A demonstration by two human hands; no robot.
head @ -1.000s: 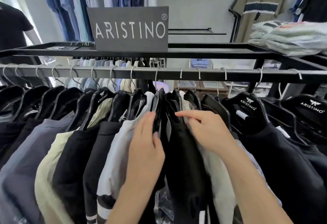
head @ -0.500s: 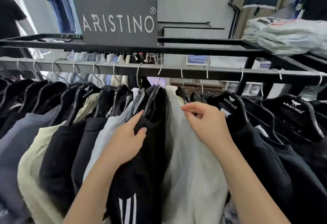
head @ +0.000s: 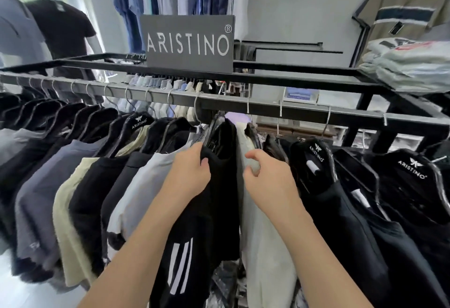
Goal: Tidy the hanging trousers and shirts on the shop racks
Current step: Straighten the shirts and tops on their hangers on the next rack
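Note:
A grey rail [head: 267,109] carries a row of shirts on black hangers. My left hand [head: 188,173] grips the shoulder of a black shirt with white stripes [head: 219,210] at the middle of the rail. My right hand [head: 269,178] pinches the shoulder of the pale grey shirt [head: 265,259] hanging just right of it. Black, cream and grey-blue shirts [head: 48,186] hang packed to the left. More black shirts [head: 353,222] on branded hangers hang to the right.
A black frame shelf [head: 304,80] runs above the rail with a grey brand sign [head: 188,43] and a stack of folded shirts [head: 409,64] at right. More shirts hang on the back wall. A person in a black T-shirt [head: 63,32] stands at far left.
My left hand has drawn the black striped shirt leftward, opening a gap. My right hand moved from the black shirt onto the pale grey one. The view has shifted slightly.

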